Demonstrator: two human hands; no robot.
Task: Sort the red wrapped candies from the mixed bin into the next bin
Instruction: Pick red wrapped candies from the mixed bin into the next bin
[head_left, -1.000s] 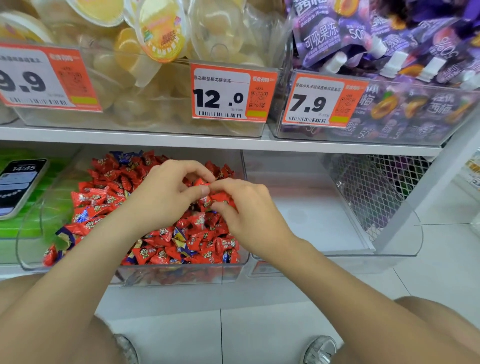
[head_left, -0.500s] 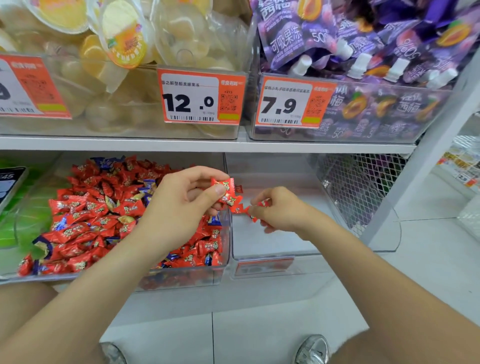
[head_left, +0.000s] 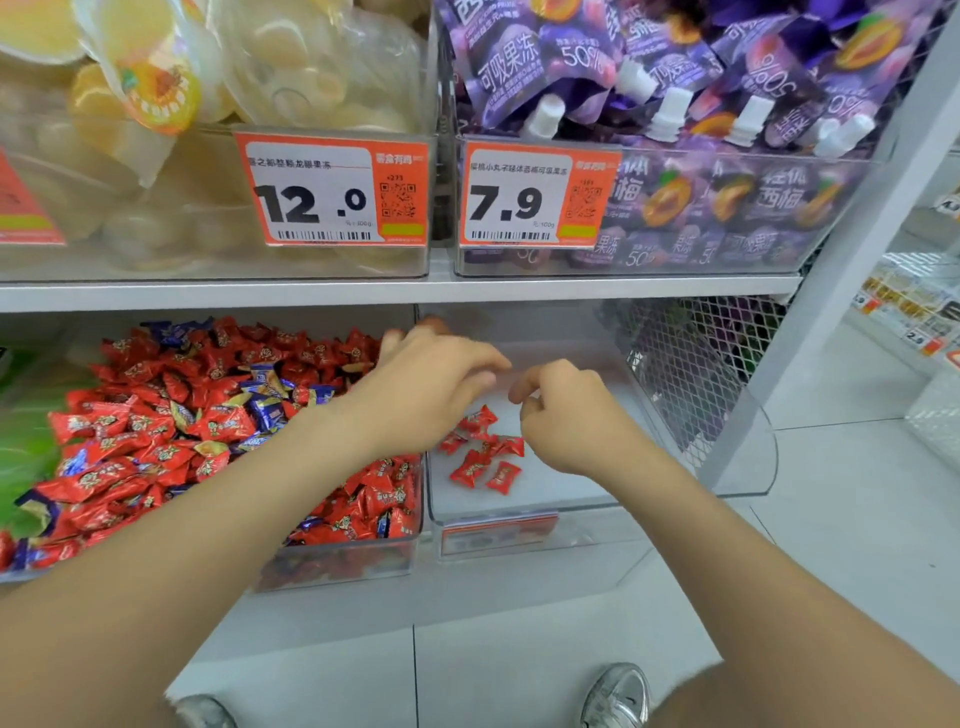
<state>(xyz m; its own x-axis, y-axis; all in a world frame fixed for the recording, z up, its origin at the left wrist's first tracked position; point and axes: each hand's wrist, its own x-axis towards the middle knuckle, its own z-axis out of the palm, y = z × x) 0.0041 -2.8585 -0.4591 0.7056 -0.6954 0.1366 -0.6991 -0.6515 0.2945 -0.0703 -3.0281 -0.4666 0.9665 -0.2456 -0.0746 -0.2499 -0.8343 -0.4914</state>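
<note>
Head view: left hand spread, empty, over the divider; right hand loosely curled, holding nothing; red candies lie beneath in the next bin, right of the mixed bin.

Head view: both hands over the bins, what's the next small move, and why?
Probably reach the left hand into the clear mixed bin and pinch another red wrapped candy. Both it and the right hand look empty, a few red candies lie in the clear next bin, and many remain among blue-wrapped ones.
</note>
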